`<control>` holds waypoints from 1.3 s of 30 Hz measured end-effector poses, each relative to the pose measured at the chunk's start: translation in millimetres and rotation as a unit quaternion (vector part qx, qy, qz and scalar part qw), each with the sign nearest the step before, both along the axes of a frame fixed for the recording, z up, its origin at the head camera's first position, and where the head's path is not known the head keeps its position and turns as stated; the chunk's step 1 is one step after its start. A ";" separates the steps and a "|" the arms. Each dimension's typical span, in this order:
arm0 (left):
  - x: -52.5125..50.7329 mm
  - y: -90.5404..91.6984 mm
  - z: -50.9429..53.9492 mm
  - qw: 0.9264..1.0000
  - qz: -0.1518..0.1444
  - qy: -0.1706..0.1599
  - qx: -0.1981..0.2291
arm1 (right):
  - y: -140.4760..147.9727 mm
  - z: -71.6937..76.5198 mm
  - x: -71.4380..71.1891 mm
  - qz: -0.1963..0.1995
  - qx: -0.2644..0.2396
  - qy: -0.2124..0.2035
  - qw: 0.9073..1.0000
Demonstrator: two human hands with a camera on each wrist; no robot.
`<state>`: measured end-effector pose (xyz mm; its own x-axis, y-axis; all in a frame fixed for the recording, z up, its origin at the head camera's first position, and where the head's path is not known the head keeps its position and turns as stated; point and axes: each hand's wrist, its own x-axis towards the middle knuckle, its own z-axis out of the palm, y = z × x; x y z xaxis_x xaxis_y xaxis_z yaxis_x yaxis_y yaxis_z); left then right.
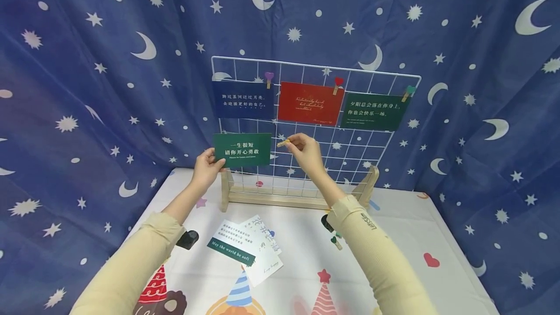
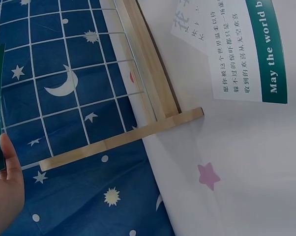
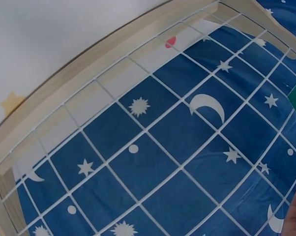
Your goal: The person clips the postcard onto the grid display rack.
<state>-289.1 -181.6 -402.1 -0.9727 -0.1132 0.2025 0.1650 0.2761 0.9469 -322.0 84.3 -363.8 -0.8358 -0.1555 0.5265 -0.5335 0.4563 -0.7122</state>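
My left hand pinches the lower left corner of a green card with white lettering, held against the lower left of a white wire grid. To the right of that card, my right hand pinches a small yellow clothespin between thumb and fingers. Along the grid's upper part hang a blue card with a purple heart clothespin, a red card with a red heart clothespin, and another green card with a green heart clothespin.
The grid stands in a wooden base on a table with a printed white cloth. Several loose cards overlap in front of it. A green heart clothespin lies by the right forearm. A starry blue curtain hangs behind.
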 end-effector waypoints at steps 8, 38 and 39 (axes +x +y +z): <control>-6.0 3.7 0.6 1.000 0.002 0.002 0.006 | -8.4 5.1 -5.3 -0.003 -0.018 0.007 1.000; -23.4 14.2 10.5 0.999 0.009 -0.023 0.027 | -25.7 9.5 -21.8 -0.121 -0.054 0.007 0.991; -24.1 15.0 10.9 0.999 0.008 -0.024 0.027 | -26.4 9.7 -21.8 -0.123 -0.058 0.004 0.991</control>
<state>-313.2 -166.6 -391.2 -0.9792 -0.1380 0.1485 0.1145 0.2275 0.9670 -343.8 57.9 -354.1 -0.8368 0.1149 0.5353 -0.4218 0.4878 -0.7642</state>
